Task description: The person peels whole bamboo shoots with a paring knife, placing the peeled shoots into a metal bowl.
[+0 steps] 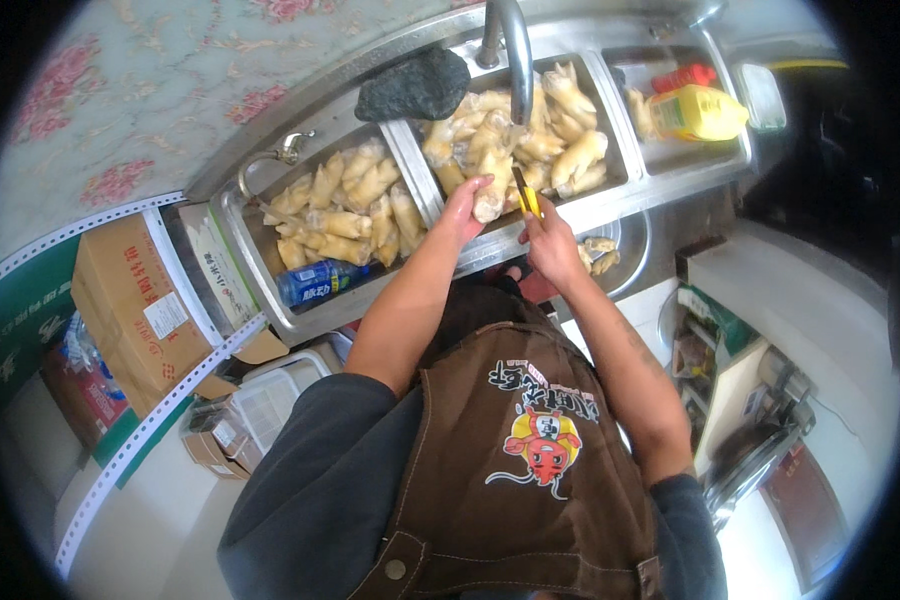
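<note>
My left hand (pixel 466 208) grips a pale pig's trotter (pixel 496 174) by its cut end, over the front rim of the middle sink basin. In my right hand (pixel 551 238) is a yellow-handled utility knife (pixel 527 196), its dark blade pointing up beside the trotter. Many more trotters (pixel 576 161) fill the middle basin behind my hands, under the curved steel faucet (pixel 521 67). The left basin holds another heap of trotters (pixel 339 225) with a blue-labelled plastic bottle (pixel 319 281) lying against them.
A dark stone (pixel 414 84) rests across the back divider. In the right basin lie a yellow bottle (pixel 694 114), a red bottle (pixel 682 78) and a trotter. Below the front rim, a round metal basin (pixel 640 259) holds several small pieces. Cardboard boxes (pixel 131 300) stand at left.
</note>
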`<action>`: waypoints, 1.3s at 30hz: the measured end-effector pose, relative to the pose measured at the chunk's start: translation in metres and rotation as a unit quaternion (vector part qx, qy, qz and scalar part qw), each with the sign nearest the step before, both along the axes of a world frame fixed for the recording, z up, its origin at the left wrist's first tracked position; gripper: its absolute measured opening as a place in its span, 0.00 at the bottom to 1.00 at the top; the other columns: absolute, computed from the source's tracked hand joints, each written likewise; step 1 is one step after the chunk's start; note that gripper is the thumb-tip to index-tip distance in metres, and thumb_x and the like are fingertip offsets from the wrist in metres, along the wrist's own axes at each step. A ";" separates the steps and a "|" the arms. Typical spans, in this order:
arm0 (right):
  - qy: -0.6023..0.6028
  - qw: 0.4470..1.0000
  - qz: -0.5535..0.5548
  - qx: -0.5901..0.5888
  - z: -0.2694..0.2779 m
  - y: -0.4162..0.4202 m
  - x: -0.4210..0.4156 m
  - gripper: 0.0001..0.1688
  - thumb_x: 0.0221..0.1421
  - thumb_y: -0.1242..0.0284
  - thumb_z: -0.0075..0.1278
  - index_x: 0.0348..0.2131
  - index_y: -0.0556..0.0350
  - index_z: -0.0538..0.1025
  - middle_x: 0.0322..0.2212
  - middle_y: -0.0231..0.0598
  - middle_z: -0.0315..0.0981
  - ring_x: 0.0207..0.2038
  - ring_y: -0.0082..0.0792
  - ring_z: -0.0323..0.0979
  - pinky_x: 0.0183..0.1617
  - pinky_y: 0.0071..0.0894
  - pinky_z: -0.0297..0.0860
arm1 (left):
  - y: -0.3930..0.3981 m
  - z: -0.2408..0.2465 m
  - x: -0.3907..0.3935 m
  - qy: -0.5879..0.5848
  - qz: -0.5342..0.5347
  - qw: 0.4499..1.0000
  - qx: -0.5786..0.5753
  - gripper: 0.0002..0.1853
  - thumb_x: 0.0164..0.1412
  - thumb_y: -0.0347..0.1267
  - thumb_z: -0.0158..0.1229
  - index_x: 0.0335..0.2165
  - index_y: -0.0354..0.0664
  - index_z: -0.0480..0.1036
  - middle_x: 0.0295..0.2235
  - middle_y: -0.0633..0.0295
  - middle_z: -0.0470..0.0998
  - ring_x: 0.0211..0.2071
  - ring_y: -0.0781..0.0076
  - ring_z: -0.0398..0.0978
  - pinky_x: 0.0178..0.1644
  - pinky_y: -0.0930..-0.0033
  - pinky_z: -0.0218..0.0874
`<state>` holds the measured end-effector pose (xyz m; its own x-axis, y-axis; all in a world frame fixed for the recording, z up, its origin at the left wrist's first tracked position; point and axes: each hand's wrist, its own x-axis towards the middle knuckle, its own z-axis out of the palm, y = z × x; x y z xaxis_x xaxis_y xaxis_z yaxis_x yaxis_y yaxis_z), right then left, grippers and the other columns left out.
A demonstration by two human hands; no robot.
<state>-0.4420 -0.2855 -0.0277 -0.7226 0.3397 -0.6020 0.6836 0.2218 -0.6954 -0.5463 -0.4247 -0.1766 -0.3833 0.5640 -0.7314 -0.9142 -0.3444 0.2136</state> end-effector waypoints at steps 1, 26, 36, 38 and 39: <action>0.019 0.999 0.011 0.030 -0.005 -0.003 -0.004 0.29 0.69 0.66 0.45 0.62 0.65 0.66 0.31 0.63 0.79 0.36 0.63 0.79 0.43 0.53 0.73 | 0.003 0.003 -0.002 -0.009 0.007 1.000 0.020 0.22 0.64 0.36 0.60 0.53 0.35 0.72 0.47 0.52 0.80 0.45 0.57 0.81 0.53 0.59 0.74; 0.050 0.968 0.140 0.204 0.014 -0.046 -0.035 0.31 0.66 0.74 0.44 0.62 0.78 0.62 0.28 0.70 0.78 0.33 0.69 0.78 0.39 0.62 0.72 | 0.009 0.042 -0.005 0.062 0.058 0.996 -0.040 0.44 0.68 0.69 0.40 0.64 0.47 0.66 0.59 0.53 0.73 0.60 0.53 0.71 0.65 0.48 0.61; 0.033 0.961 0.170 0.214 0.018 -0.046 -0.035 0.34 0.64 0.75 0.45 0.64 0.79 0.59 0.28 0.68 0.78 0.33 0.67 0.78 0.39 0.59 0.73 | 0.008 0.039 -0.006 0.051 0.066 0.996 -0.025 0.41 0.68 0.66 0.45 0.64 0.47 0.67 0.58 0.54 0.74 0.58 0.54 0.72 0.65 0.48 0.62; 0.021 0.961 0.168 0.220 0.016 -0.047 -0.036 0.36 0.62 0.75 0.47 0.64 0.79 0.58 0.28 0.67 0.79 0.34 0.66 0.79 0.39 0.58 0.74 | 0.010 0.044 -0.004 0.065 0.061 0.995 -0.037 0.42 0.68 0.66 0.46 0.64 0.47 0.66 0.59 0.54 0.72 0.60 0.55 0.70 0.65 0.49 0.62; 0.008 0.962 0.164 0.217 0.019 -0.050 -0.038 0.36 0.62 0.75 0.47 0.64 0.79 0.59 0.28 0.68 0.79 0.34 0.66 0.79 0.40 0.58 0.74 | 0.011 0.047 -0.003 0.071 0.059 0.995 -0.044 0.43 0.67 0.67 0.46 0.65 0.47 0.65 0.60 0.55 0.72 0.60 0.55 0.70 0.65 0.49 0.62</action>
